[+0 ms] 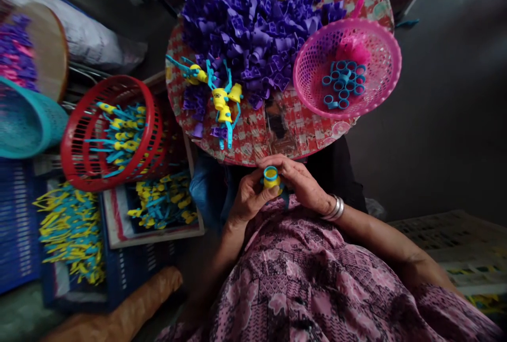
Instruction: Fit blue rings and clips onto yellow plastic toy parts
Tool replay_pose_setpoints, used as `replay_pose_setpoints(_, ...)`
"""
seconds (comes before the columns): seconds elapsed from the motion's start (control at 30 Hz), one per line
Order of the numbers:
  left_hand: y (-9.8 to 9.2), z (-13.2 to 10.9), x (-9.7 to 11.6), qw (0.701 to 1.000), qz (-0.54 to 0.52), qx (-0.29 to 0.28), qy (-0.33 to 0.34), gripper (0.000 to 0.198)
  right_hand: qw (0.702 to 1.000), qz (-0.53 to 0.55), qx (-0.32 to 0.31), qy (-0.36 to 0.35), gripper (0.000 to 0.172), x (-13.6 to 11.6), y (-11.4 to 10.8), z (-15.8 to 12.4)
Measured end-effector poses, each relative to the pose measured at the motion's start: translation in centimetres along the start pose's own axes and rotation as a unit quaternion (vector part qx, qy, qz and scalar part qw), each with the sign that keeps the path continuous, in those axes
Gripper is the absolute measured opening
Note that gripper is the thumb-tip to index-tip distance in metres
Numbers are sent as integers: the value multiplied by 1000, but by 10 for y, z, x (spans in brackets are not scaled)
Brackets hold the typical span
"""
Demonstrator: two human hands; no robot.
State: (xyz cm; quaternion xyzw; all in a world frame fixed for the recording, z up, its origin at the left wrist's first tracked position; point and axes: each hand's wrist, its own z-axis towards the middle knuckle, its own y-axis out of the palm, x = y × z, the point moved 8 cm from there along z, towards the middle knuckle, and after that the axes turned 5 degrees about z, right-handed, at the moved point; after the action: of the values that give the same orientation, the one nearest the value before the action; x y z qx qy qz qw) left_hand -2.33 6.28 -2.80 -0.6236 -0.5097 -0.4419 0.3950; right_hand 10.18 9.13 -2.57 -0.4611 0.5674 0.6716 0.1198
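Observation:
Both my hands meet over my lap around a small yellow plastic part with a blue ring on top [271,177]. My left hand [251,197] grips its lower side, and my right hand [297,179] closes over it from the other side. A round table [253,141] covered in red checked cloth stands just beyond my fingertips. It holds a heap of purple plastic pieces [253,30], several assembled yellow-and-blue pieces [222,101], and a pink basket [346,67] with blue rings [343,85]. Metal bangles [335,208] circle my right wrist.
A red basket [111,133] of yellow-and-blue pieces sits left of the table. Below it, a tray [164,202] and a blue crate [73,233] hold more. A teal basket [27,120], a round tray of purple and pink pieces [43,48], and a person's bare foot [138,302] are also at left.

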Motion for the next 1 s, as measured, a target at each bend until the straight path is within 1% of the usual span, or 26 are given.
replay_pose_setpoints(0.1, 3, -1, 4, 998, -32, -42, 31, 46, 999, 5, -36, 10, 56, -5, 1, -2)
replay_pose_setpoints(0.2, 5, -3, 7, 996, -42, -65, 49, 44, 996, 1, -85, -21, 48, -17, 5, -4)
replay_pose_setpoints(0.3, 2, -4, 4, 998, -30, -49, 23, 41, 991, -40, -116, -51, 41, -26, 8, -4)
replay_pose_setpoints(0.37, -3, -3, 0, 1000, -9, -24, -6, 41, 989, -68, -115, -56, 39, -25, 7, -2)
replay_pose_setpoints(0.43, -7, -2, -2, 999, 19, 3, -29, 47, 993, -64, -87, -38, 41, -18, 3, 0)
replay_pose_setpoints(0.53, -11, 1, -7, 996, 52, 31, -65, 56, 1000, 1, -16, -1, 47, -3, -6, 4)
replay_pose_setpoints(0.63, -13, 1, -14, 993, 47, 44, -99, 56, 997, 56, 52, -12, 50, 1, -17, 6)
replay_pose_setpoints(0.73, -14, -1, -18, 993, 21, 48, -105, 59, 989, 92, 111, -21, 49, 2, -32, 7)
replay_pose_setpoints(0.8, -14, -1, -18, 993, 0, 54, -102, 61, 984, 122, 132, -7, 47, 5, -39, 7)
replay_pose_setpoints(0.87, -13, -1, -16, 993, -26, 67, -98, 62, 981, 139, 138, 9, 46, 10, -43, 8)
replay_pose_setpoints(1.0, -12, 2, -13, 986, -96, 104, -93, 56, 978, 112, 169, 44, 48, 21, -49, 7)
